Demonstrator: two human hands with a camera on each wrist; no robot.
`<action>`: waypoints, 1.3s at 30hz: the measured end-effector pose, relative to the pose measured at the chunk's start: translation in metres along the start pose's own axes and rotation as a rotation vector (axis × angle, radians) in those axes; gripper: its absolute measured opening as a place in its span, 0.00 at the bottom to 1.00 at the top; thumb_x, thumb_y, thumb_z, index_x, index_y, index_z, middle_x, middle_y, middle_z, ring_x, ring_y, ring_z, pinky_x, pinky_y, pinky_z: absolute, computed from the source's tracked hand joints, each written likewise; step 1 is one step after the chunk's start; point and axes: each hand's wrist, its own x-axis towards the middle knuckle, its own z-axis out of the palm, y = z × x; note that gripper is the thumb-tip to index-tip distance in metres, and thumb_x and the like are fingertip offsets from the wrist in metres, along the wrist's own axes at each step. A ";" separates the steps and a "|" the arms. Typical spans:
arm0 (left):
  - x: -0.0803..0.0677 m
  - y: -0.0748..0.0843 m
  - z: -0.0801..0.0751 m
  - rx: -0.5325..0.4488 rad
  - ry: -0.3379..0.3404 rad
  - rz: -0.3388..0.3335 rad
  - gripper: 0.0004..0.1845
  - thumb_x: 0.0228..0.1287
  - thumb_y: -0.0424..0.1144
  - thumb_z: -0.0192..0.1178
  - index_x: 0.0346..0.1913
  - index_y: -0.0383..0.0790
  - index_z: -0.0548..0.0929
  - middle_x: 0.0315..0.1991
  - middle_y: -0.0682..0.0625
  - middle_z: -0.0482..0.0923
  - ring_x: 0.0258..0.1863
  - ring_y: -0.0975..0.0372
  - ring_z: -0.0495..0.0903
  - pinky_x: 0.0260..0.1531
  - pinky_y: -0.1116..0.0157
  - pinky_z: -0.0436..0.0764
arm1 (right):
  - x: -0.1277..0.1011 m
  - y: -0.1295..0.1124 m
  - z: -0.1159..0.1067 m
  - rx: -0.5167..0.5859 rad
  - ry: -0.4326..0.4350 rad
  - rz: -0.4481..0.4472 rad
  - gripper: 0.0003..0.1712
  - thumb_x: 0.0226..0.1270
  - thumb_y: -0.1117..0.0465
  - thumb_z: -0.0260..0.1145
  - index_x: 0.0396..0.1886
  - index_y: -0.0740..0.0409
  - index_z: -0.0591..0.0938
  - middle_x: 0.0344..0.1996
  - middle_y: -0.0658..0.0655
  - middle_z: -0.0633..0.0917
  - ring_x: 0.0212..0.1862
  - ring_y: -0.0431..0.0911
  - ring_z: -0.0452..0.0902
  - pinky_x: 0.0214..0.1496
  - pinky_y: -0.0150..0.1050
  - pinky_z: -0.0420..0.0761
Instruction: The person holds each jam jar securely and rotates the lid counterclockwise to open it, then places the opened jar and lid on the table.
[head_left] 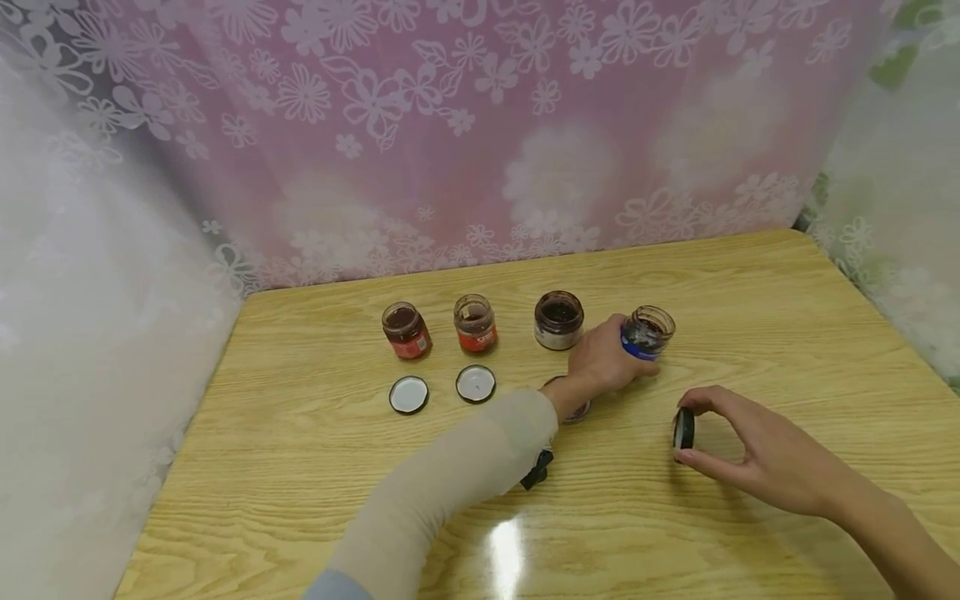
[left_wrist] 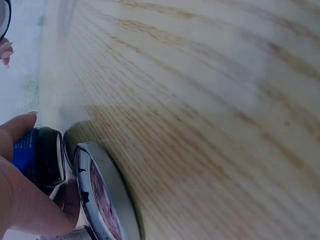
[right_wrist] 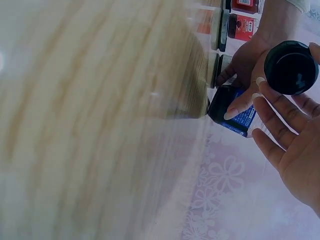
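My left hand [head_left: 603,360] reaches across the table and grips an open glass jar [head_left: 649,327] with a blue label and dark contents. The jar stands on the table. In the left wrist view, thumb and fingers lie around the jar [left_wrist: 37,155]. Nearer and to the right, my right hand [head_left: 772,458] pinches a black jar lid [head_left: 684,430] on edge between thumb and fingers. The lid is apart from the jar. In the right wrist view, the lid's dark round face [right_wrist: 291,68] shows.
Left of the held jar stand an open white-labelled jar [head_left: 558,321] and two open red-labelled jars, one [head_left: 476,325] nearer it, one [head_left: 407,332] farther left. Lids lie before them: one [head_left: 408,395], another [head_left: 476,384], and a third [head_left: 579,413] partly hidden by my left wrist. A flowered curtain [head_left: 465,150] hangs behind the table.
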 end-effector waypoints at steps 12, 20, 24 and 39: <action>0.005 0.001 0.005 0.045 0.023 0.010 0.37 0.48 0.60 0.70 0.60 0.51 0.73 0.45 0.58 0.74 0.43 0.66 0.74 0.42 0.71 0.73 | 0.006 0.003 -0.002 0.024 -0.033 0.032 0.30 0.61 0.50 0.70 0.60 0.51 0.72 0.54 0.47 0.77 0.55 0.48 0.73 0.51 0.32 0.70; 0.008 0.004 0.007 0.081 0.031 -0.021 0.37 0.49 0.63 0.69 0.60 0.50 0.73 0.46 0.56 0.70 0.47 0.64 0.70 0.46 0.69 0.72 | 0.008 0.008 -0.002 0.019 -0.044 0.036 0.32 0.62 0.50 0.69 0.64 0.50 0.70 0.56 0.49 0.76 0.56 0.47 0.73 0.50 0.40 0.71; 0.010 0.009 0.009 0.125 0.025 -0.068 0.35 0.49 0.65 0.67 0.56 0.49 0.74 0.46 0.56 0.70 0.47 0.62 0.70 0.45 0.68 0.72 | 0.009 0.009 -0.001 0.025 -0.057 0.049 0.31 0.63 0.49 0.68 0.63 0.49 0.71 0.56 0.49 0.76 0.56 0.49 0.73 0.50 0.45 0.72; 0.019 0.017 0.015 0.148 0.115 -0.140 0.34 0.47 0.67 0.67 0.51 0.48 0.74 0.44 0.55 0.71 0.48 0.62 0.71 0.48 0.67 0.71 | 0.013 0.015 0.001 0.029 -0.081 0.064 0.31 0.63 0.47 0.68 0.63 0.51 0.71 0.53 0.49 0.77 0.55 0.48 0.73 0.48 0.50 0.73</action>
